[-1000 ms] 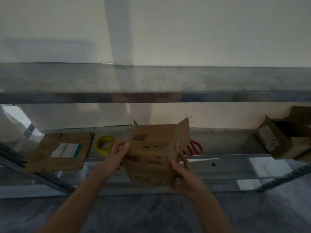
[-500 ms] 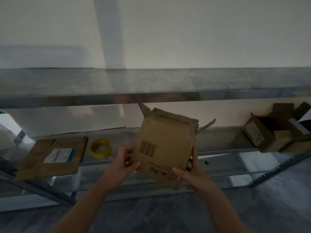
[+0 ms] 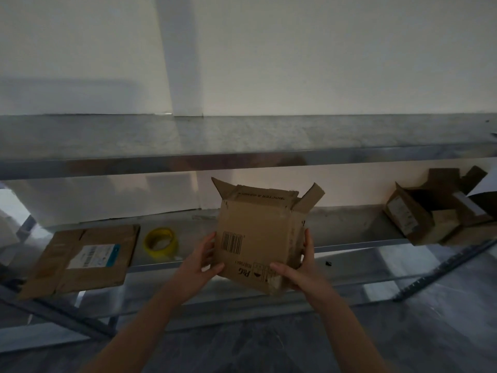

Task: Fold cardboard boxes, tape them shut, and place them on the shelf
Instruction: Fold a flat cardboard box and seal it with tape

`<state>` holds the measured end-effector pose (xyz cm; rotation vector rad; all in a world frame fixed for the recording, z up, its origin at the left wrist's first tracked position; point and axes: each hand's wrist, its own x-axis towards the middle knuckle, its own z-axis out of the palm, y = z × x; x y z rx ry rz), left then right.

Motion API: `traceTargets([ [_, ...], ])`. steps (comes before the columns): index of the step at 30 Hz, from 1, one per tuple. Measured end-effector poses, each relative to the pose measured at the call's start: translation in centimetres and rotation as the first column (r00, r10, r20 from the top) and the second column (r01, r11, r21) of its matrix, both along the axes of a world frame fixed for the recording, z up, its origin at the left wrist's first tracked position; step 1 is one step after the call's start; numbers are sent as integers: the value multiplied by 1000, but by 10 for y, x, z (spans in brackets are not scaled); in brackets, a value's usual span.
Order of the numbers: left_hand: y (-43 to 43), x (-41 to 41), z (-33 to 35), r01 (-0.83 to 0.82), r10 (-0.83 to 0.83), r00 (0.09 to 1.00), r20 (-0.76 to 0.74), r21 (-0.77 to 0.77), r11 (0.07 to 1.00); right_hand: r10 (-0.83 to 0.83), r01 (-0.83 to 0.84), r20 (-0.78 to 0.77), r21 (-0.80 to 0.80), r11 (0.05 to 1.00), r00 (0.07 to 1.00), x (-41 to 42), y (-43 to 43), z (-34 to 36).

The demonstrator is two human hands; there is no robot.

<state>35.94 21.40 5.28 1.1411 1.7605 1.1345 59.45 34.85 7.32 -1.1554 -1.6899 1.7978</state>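
Observation:
I hold a small brown cardboard box (image 3: 258, 238) in the air in front of the lower metal shelf (image 3: 349, 246). Its printed barcode side faces me upside down, and its far end is open with flaps sticking up left and right. My left hand (image 3: 200, 262) grips its left edge, thumb on the front. My right hand (image 3: 301, 267) grips its lower right corner. A yellow tape roll (image 3: 160, 242) lies on the shelf left of the box.
A flattened cardboard box (image 3: 80, 259) with a white label lies on the shelf's left end. Several opened boxes (image 3: 435, 208) crowd the right end. The upper metal shelf (image 3: 242, 138) runs across above. A small dark object (image 3: 328, 263) sits near the shelf's front edge.
The box has been turned over in my hands, from the side with several small prints to the barcode face, and lifted a little. The red scissors seen behind it earlier are now hidden.

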Motion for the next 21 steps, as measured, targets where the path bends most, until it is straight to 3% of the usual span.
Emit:
traceTargets([
  [3, 9, -8, 0, 44, -74, 934, -349, -93, 995, -112, 81, 120, 243, 967, 986, -6, -5, -3],
  [6, 24, -14, 3, 96, -195, 789, -582, -196, 976, -240, 146, 181, 419, 896, 954, -2, -4, -3],
  [14, 94, 27, 18, 248, -392, 393, -832, -315, 916, -476, 261, 241, 591, 763, 846, 78, 29, -20],
  [21, 163, 133, 4, 323, -376, 437, -817, -248, 913, -584, 348, 247, 604, 717, 773, 190, 85, -27],
])
